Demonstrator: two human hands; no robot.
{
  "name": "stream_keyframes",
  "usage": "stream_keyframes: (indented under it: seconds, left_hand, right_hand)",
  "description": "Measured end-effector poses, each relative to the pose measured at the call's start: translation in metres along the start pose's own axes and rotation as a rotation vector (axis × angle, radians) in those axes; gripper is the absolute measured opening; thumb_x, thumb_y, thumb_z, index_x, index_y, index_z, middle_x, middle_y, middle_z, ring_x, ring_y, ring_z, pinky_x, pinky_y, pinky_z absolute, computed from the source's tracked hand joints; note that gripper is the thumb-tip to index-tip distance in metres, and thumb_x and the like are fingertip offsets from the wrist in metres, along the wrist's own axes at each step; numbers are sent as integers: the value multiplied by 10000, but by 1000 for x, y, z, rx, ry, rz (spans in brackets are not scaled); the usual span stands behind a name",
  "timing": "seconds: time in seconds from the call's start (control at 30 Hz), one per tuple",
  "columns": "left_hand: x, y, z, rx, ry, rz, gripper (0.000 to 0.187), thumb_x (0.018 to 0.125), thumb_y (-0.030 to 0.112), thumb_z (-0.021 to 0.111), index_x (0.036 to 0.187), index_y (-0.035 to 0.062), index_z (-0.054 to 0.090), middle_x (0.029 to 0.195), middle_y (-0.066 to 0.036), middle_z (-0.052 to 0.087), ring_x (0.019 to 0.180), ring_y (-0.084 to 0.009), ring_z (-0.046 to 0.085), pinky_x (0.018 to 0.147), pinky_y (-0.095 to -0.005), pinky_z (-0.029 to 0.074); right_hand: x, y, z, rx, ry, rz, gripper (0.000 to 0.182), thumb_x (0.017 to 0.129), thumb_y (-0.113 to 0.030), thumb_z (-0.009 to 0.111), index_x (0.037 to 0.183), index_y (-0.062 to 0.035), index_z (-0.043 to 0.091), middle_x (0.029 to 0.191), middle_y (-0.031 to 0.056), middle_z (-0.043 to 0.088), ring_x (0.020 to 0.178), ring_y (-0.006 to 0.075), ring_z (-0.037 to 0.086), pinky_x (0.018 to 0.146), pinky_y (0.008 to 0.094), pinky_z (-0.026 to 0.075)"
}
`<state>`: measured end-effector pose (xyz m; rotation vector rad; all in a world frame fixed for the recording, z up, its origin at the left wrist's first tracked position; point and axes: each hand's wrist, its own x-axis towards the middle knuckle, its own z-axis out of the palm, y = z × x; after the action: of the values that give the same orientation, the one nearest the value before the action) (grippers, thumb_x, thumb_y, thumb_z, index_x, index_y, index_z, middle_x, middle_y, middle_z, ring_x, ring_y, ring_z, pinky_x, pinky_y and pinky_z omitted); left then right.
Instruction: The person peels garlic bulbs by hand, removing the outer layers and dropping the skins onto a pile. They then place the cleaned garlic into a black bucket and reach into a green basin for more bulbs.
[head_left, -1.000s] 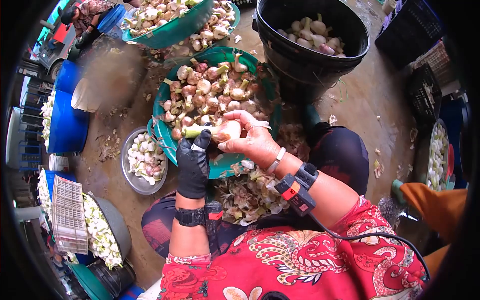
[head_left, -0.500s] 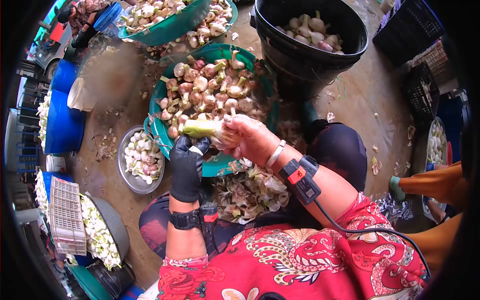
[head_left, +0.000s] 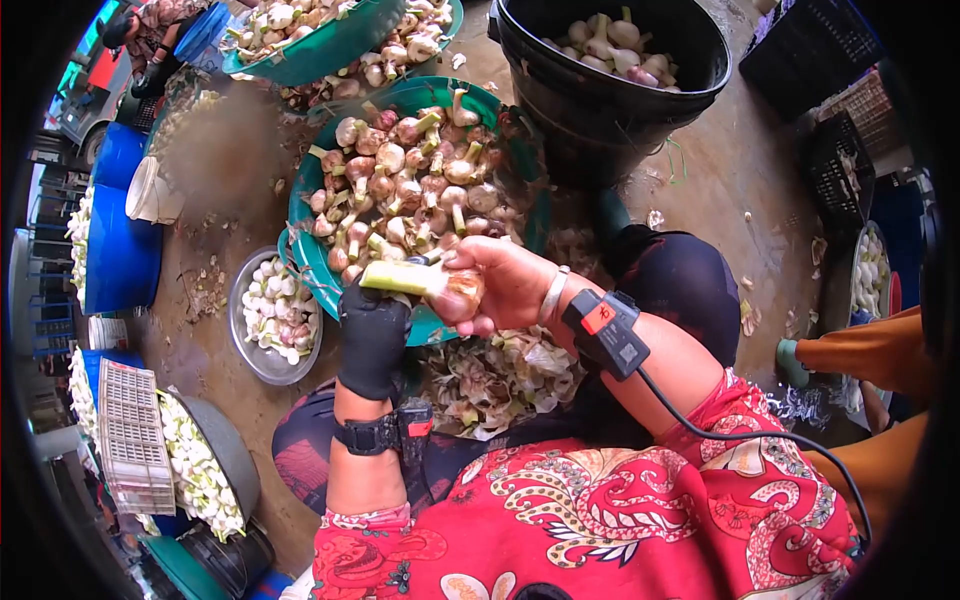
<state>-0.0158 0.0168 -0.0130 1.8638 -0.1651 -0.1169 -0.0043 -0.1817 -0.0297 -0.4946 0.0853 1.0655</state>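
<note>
Brown floor (head_left: 715, 190), green basin (head_left: 425, 329) of garlic; one stemmed bulb (head_left: 459, 296) over its near edge, clasped in your right hand (head_left: 512, 282); your gloved left hand (head_left: 373, 335) at the stem (head_left: 395, 277), grip unclear.

A dark character, apparently 右, stands on the red label (head_left: 598, 317) of the black device (head_left: 612, 345) strapped to the right forearm (head_left: 672, 372).

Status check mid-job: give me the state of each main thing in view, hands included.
Held garlic bulb: skin on, stalk attached
Right hand: bare, gripping the bulb
Left hand: gloved, at the stalk, grip unclear
Green basin: well filled, bulbs
Black bucket: open, pale bulbs inside
Metal bowl: filled, mostly white bulbs
</note>
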Motion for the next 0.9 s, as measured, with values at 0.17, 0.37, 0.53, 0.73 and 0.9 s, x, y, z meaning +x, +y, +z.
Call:
stream_keyframes:
  seconds: [0.17, 0.37, 0.53, 0.73, 0.9]
  left_hand:
    - [-1, 9, 12, -279, -127, -166, 386, 779, 73, 613, 1157, -6, 596, 1046, -94, 637, 920, -181, 618, 822, -298, 482]
    - [1, 0, -5, -402, -73, -86, 382, 883, 131, 573, 1224, -31, 516, 1103, -92, 613, 1004, -188, 589, 858, -302, 474]
    - [1, 42, 11, -369, -25, -182, 333, 852, 73, 595, 1170, -18, 562, 1085, -69, 618, 983, -127, 568, 850, -278, 458]
    - [9, 21, 6, -305, 3, -195, 272, 881, 141, 586, 1123, 21, 623, 890, 0, 647, 723, -79, 566, 660, -223, 449]
    - [21, -3, -23, -446, 131, -140, 273, 941, 158, 495, 1079, -46, 612, 1036, -93, 641, 955, -169, 607, 852, -310, 480]
  right_hand:
    - [1, 13, 12, 62, -318, 107, 361, 826, -342, 514, 899, 4, 587, 730, 108, 609, 598, 213, 627, 459, 262, 496]
    - [-7, 0, 5, -9, 12, -339, 357, 787, -195, 649, 1081, -58, 497, 887, 75, 609, 722, 170, 612, 645, 364, 534]
    - [-5, 0, 13, -80, 196, -305, 355, 820, -219, 636, 1104, -57, 501, 907, 61, 609, 736, 149, 609, 656, 326, 543]
    - [11, 7, 6, -1415, 761, -1290, 124, 736, -77, 631, 816, -18, 555, 782, 89, 569, 726, 291, 549, 650, 387, 429]
    - [-9, 27, 14, -1853, 435, -1132, 155, 713, -111, 622, 861, -116, 574, 798, 81, 514, 750, 293, 512, 666, 405, 422]
